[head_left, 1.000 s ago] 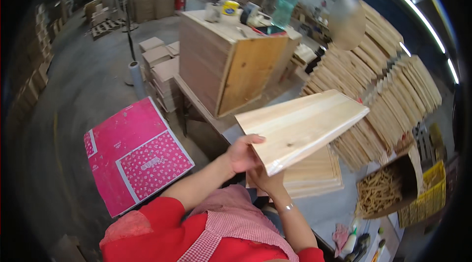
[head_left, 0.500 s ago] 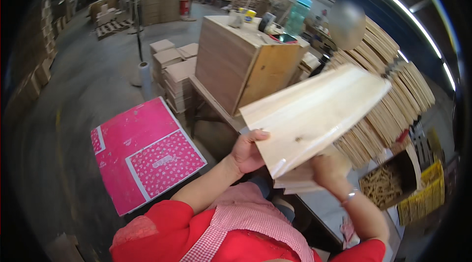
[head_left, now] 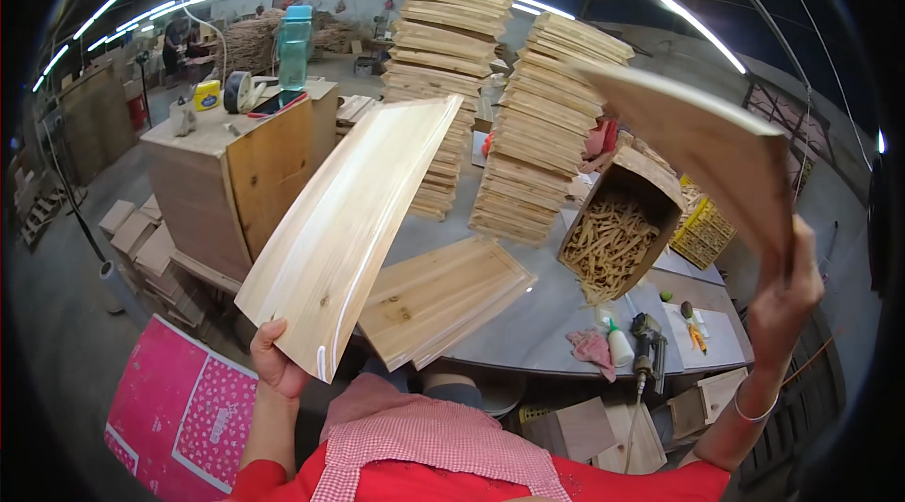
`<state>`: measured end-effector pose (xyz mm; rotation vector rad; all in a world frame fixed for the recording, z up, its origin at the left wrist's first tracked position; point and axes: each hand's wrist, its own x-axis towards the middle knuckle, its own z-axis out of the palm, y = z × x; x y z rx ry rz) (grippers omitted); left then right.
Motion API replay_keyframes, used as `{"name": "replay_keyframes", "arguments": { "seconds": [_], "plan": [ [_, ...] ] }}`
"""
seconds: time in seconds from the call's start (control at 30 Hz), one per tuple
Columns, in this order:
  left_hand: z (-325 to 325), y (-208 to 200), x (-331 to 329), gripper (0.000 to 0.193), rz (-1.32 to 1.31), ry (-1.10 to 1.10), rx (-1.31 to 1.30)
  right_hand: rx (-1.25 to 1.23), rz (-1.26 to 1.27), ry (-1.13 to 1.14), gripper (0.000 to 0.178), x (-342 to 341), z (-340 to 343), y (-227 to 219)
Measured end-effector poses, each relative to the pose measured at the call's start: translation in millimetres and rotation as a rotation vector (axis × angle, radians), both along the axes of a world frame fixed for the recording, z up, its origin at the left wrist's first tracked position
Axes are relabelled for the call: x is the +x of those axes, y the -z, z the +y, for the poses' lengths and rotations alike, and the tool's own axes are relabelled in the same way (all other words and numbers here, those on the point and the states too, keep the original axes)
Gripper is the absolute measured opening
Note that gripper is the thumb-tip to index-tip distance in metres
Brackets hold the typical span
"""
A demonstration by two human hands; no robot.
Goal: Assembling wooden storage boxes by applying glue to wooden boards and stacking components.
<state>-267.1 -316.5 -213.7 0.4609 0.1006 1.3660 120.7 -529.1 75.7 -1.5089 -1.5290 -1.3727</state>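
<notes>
My left hand (head_left: 279, 362) grips the lower end of a long pale wooden panel (head_left: 353, 229), thumb on its face, the panel tilted up over the table. Off to the right, my raised right hand (head_left: 790, 304) is closed round the near end of a second wooden panel (head_left: 702, 130), seen from its shaded side and slightly blurred. Between the two hands, a few more wooden panels (head_left: 443, 295) lie stacked on the grey worktable (head_left: 528, 332); the held pale panel covers part of them.
Two tall panel stacks (head_left: 537, 134) (head_left: 438, 59) rise behind. An open box (head_left: 617, 219) of thin wooden strips stands right of them, beside a yellow crate (head_left: 699, 229). Near the table edge are a pink cloth (head_left: 592, 351), a glue bottle (head_left: 618, 344) and an air tool (head_left: 647, 342). A wooden cabinet (head_left: 269, 181) stands left.
The view has swung right. My right hand has gone from beside the pale panel up to the far right, with a second panel in it. My left hand still holds the pale panel.
</notes>
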Motion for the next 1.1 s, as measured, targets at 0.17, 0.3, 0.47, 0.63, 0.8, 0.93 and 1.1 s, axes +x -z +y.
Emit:
{"name": "replay_keyframes", "arguments": {
  "seconds": [0.17, 0.3, 0.47, 0.63, 0.8, 0.93, 1.1],
  "plan": [
    [27, 14, 17, 0.070, -0.012, 0.072, -0.052, 0.283, -0.254, 0.063, 0.028, 72, 95, -52],
    [36, 13, 27, 0.069, 0.011, 0.061, -0.053, 0.307, -0.355, -0.006, 0.022, 133, 233, -101],
    [42, 35, 23, 0.068, 0.059, 0.070, -0.174, 0.196, -0.223, 0.077, 0.029, 178, 379, -126],
    [56, 42, 31, 0.065, 0.015, 0.132, -0.202, -0.020, -0.147, 0.309, 0.033, 253, 468, -146],
    [55, 44, 31, 0.069, 0.007, 0.109, -0.231, 0.231, -0.259, 0.297, 0.040, 184, 482, -93],
    [54, 41, 34, 0.069, -0.008, 0.127, -0.215, -0.233, 0.338, -0.295, 0.040, 106, 451, 126],
    [55, 29, 36, 0.073, -0.012, 0.174, -0.247, -0.976, 0.393, -0.920, 0.058, -98, 383, 358]
  ]
}}
